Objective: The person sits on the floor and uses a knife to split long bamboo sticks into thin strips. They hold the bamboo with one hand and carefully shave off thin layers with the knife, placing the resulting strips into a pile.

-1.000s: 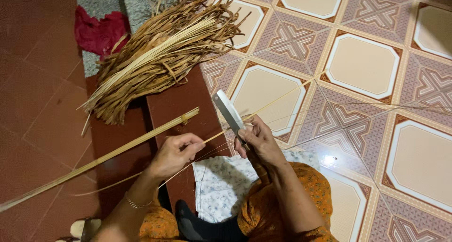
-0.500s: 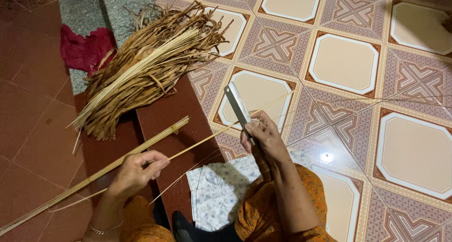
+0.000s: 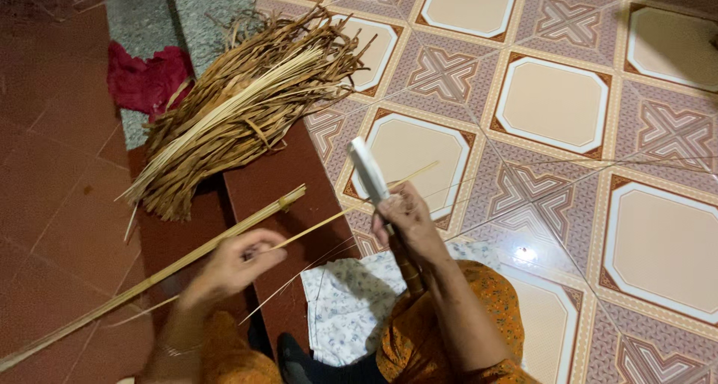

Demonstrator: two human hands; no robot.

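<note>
- Head view: the right hand [image 3: 404, 218] is clenched round a broad knife [image 3: 368, 169], blade pointing up; the left hand [image 3: 238, 263] pinches a thin bamboo strip [image 3: 336, 218] running beneath the blade.
- A slipping blade could nick the fingers; uneven pulling might snap the strip.

Up at the top left, a big bundle of dried strips [image 3: 239, 115] sprawls across the floor, pale straw-coloured lengths lying over darker brown, curling ones, its frayed ends fanning toward the patterned tiles [image 3: 553, 100]. Just beside it, to the left, a crumpled red cloth [image 3: 146, 77] sits on a grey speckled stone strip [image 3: 142, 17]. Those tiles fill the right side, cream octagons framed in brown with mauve cross motifs between them, and a bright glint of light shows on one near the bottom. On the left, plain reddish-brown floor tiles [image 3: 52, 189]. Down low in the middle, a white cloth with small blue flowers [image 3: 348, 302] lies spread flat.
</note>
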